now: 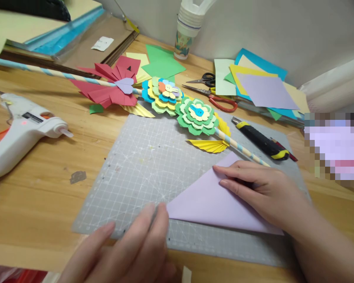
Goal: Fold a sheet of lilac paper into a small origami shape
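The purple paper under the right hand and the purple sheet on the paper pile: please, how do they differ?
The triangular paper has three visible corners, while the pile sheet looks four-sided. The triangular paper lies on the grey cutting mat; the pile sheet lies on other papers. The right hand rests on the triangular paper, but no hand touches the pile sheet. Both are light purple.

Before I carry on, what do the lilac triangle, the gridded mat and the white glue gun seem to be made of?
Lilac triangle: paper or light card, matte; thin, straight edges and even colour.
Gridded mat: probably plastic or vinyl, low sheen; thin, flat, printed with pale lines.
White glue gun: likely hard plastic body, smooth, slightly glossy; moulded curves.
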The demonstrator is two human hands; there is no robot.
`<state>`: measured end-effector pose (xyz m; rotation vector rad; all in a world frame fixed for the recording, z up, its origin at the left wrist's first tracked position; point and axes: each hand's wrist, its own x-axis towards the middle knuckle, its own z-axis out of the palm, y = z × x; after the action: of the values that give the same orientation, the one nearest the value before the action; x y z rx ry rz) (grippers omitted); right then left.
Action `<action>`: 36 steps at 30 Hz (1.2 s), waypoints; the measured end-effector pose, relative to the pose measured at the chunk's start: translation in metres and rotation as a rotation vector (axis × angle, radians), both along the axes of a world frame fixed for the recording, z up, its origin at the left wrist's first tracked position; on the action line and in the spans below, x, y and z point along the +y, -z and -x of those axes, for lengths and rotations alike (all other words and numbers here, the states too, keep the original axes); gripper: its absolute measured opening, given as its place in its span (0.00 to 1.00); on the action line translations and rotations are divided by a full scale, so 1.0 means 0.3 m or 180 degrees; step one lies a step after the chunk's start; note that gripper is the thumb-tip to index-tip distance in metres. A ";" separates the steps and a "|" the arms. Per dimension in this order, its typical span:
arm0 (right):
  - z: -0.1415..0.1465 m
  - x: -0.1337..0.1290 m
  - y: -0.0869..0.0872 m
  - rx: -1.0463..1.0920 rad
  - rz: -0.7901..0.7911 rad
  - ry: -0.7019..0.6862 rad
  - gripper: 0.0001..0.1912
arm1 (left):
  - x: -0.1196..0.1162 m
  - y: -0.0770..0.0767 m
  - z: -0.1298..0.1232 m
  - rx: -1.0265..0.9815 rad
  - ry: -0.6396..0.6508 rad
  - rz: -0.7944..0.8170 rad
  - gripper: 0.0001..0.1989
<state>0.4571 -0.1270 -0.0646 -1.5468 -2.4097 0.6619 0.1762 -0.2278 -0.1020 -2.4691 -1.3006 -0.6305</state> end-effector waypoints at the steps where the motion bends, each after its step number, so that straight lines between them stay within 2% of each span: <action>1: 0.000 0.000 0.000 0.0013 0.0016 0.0022 0.14 | 0.016 -0.009 0.010 0.0116 0.0235 0.0000 0.15; 4: 0.003 -0.001 -0.002 0.0061 0.0102 0.0083 0.14 | 0.061 -0.036 0.040 0.0256 0.0777 0.0314 0.16; 7: 0.005 0.000 -0.003 0.0114 0.0170 0.0117 0.14 | 0.096 -0.063 0.060 0.0229 0.1097 0.0750 0.15; 10: 0.007 0.000 -0.004 0.0161 0.0170 0.0131 0.13 | 0.124 -0.083 0.069 0.0100 0.1327 0.0884 0.15; 18: 0.005 0.004 0.006 0.0144 0.0085 0.0150 0.13 | 0.182 -0.116 0.069 0.0094 0.1617 0.1343 0.11; 22: -0.008 0.000 -0.030 0.0093 0.0005 0.0005 0.17 | 0.190 -0.120 0.072 0.0096 0.1601 0.1300 0.10; 24: -0.002 -0.027 -0.075 0.0073 -0.0379 0.0020 0.19 | 0.192 -0.119 0.078 0.0220 0.1682 0.1236 0.09; 27: 0.054 -0.115 -0.145 -0.0103 -0.1665 0.0267 0.17 | 0.195 -0.114 0.089 0.0378 0.1715 0.1229 0.09; 28: 0.085 -0.152 -0.159 -0.0121 -0.1935 0.0247 0.16 | 0.195 -0.112 0.092 0.0416 0.1712 0.1245 0.09; 29: 0.122 -0.189 -0.166 -0.0057 -0.1920 0.0008 0.15 | 0.194 -0.110 0.095 0.0425 0.1701 0.1254 0.09; 31: 0.199 -0.254 -0.155 -0.0018 -0.1366 -0.0576 0.12 | 0.191 -0.106 0.099 0.0429 0.1698 0.1291 0.09; 33: 0.265 -0.296 -0.123 -0.0183 -0.1102 -0.0720 0.12 | 0.186 -0.105 0.099 0.0309 0.1614 0.1377 0.10; 36: 0.322 -0.318 -0.075 -0.0601 -0.1008 -0.0621 0.15 | 0.185 -0.108 0.097 0.0192 0.1564 0.1458 0.11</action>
<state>0.3606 -0.2223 -0.0420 -1.3089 -2.6674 0.1544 0.1472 -0.1724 -0.0697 -3.1987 -0.8853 -0.3802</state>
